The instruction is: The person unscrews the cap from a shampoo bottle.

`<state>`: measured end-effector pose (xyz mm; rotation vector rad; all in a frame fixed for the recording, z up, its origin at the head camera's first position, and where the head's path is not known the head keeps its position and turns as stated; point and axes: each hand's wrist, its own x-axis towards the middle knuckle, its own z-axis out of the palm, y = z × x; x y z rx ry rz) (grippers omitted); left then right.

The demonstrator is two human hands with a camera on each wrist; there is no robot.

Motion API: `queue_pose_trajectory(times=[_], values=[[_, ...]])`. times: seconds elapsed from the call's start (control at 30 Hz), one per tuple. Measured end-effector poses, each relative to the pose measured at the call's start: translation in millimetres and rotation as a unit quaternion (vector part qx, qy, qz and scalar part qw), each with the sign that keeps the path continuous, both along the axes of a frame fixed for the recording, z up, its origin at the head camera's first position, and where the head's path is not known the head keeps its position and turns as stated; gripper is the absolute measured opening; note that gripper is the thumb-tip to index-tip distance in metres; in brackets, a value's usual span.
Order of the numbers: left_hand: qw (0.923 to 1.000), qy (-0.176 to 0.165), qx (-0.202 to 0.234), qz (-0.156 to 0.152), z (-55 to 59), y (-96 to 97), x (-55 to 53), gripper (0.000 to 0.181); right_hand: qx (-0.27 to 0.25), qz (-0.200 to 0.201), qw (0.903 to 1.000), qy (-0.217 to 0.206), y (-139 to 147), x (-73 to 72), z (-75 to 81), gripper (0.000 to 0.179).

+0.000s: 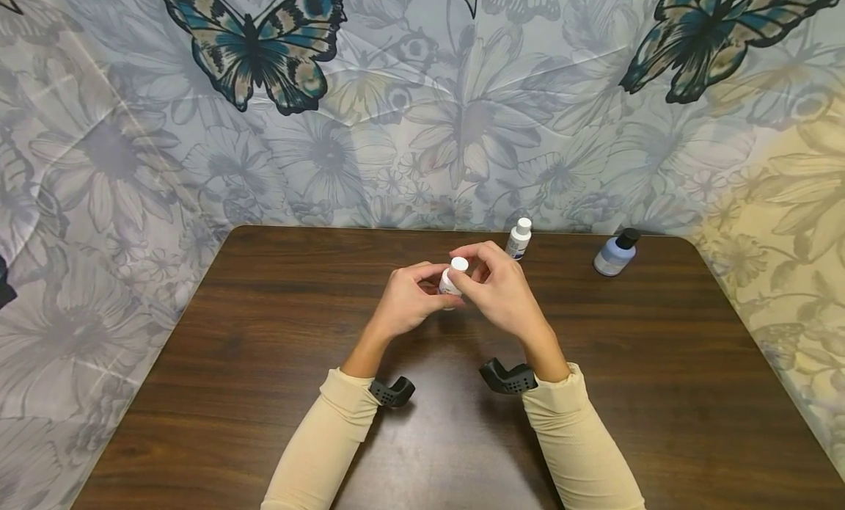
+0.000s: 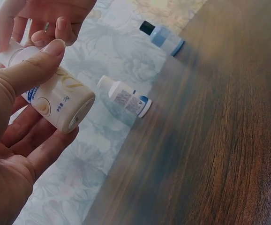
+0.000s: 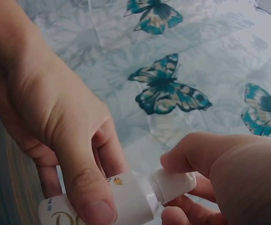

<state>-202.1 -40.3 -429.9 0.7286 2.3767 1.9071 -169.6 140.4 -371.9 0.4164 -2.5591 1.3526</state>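
Observation:
A small white bottle (image 2: 63,96) with gold and blue print is held between both hands over the wooden table. My left hand (image 1: 414,299) grips its body, thumb on one side and fingers on the other. With thumb and fingers my right hand (image 1: 498,286) pinches the white cap (image 3: 173,185) at the bottle's top. In the right wrist view the bottle lies tilted across the lower part of the picture, the cap toward the right hand. The cap sits on the bottle's neck.
A second white bottle (image 1: 519,240) with a white cap stands near the table's back edge, just beyond the right hand. Farther right is a pale blue bottle (image 1: 614,255) with a black cap. Behind the brown table (image 1: 264,363) hangs a butterfly-print cloth (image 1: 370,143).

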Motion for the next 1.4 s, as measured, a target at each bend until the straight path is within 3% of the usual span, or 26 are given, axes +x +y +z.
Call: queue_pose_trajectory(times=[0.23, 0.47, 0.7, 0.9, 1.1, 1.4], values=[[1.0, -0.005, 0.001, 0.0, -0.2, -0.3, 0.7, 0.046, -0.004, -0.001, 1.0, -0.001, -0.7, -0.7, -0.8, 0.037], [1.0, -0.003, -0.006, 0.004, 0.6, -0.2, 0.5, 0.045, 0.002, -0.004, 0.9999, 0.015, -0.6, -1.5, -1.8, 0.026], [1.0, -0.005, -0.006, 0.006, -0.6, -1.2, 0.5, 0.045, -0.003, -0.011, 0.9999, 0.002, -2.0, -1.6, -1.8, 0.034], [0.9998, -0.005, -0.016, 0.009, -2.2, 0.1, -0.4, 0.043, -0.002, -0.011, 0.9999, 0.001, -0.8, -1.1, -1.9, 0.028], [0.9998, -0.017, -0.006, 0.005, -1.1, -1.1, 1.2, 0.046, -0.004, -0.011, 0.9999, -0.005, -1.5, -1.4, -2.4, 0.034], [0.9999, -0.008, -0.014, 0.007, -1.0, -2.4, -0.3, 0.045, -0.008, -0.009, 0.9999, 0.001, -2.5, -2.0, -2.7, 0.034]])
